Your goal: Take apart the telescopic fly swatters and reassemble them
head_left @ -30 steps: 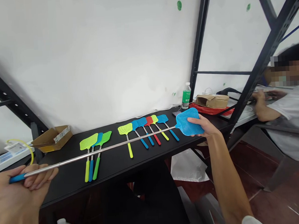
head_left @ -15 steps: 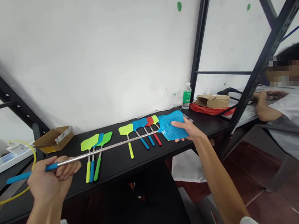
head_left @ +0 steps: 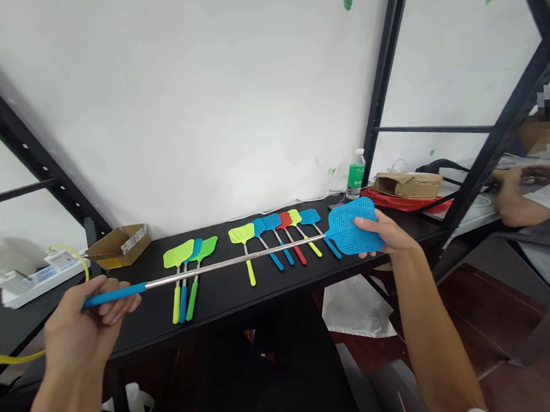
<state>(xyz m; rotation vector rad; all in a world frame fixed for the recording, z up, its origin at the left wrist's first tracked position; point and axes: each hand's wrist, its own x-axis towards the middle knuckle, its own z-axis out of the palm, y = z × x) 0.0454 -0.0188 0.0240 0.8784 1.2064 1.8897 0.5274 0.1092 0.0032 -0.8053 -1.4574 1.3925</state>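
A blue fly swatter is stretched between my hands above the black table, its silver rod long and nearly level. My left hand is closed around the rear end of its blue handle. At the other end, my right hand pinches the perforated blue head, thumb on top and fingers underneath. Behind the rod lie several more swatters. On the left are a lime one, a blue one partly covered, and a green one. Further right are another lime one, blue ones, and a red one.
An open cardboard box stands at the table's left, near a white power strip with a yellow cable. A green-labelled bottle and a brown package on red plastic are at the right. Black shelf posts frame both sides; a person's arm is far right.
My right hand has moved right with the swatter's head, drawing the handle forward through my left hand, which now grips its rear end. The camera view has turned slightly left.
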